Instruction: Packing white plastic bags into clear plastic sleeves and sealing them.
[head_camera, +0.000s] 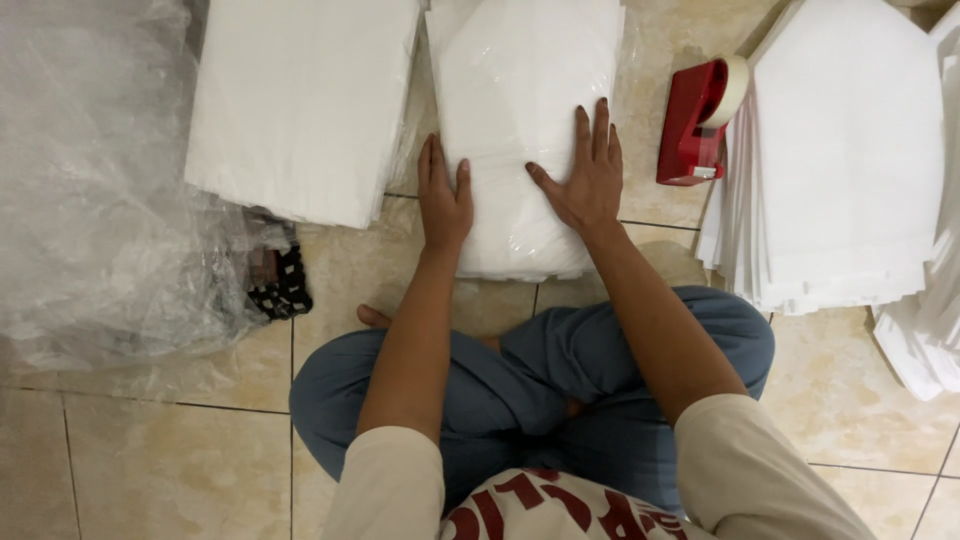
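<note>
Both hands — left hand, right hand — fingers spread flat, gripping nothing, pressing the plastic-wrapped white stack steady on the floor.

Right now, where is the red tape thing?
In the head view, the red tape dispenser sits on the tiled floor, right of the right hand, beside the big white stack.

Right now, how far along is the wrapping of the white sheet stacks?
Looks done: nothing clearly. The white stack at upper left lies square, but whether it is wrapped cannot be told. In hand: the left hand and right hand press flat on the plastic-covered stack. Left: the loose sheets at right lie unwrapped beside the red tape dispenser.
</note>
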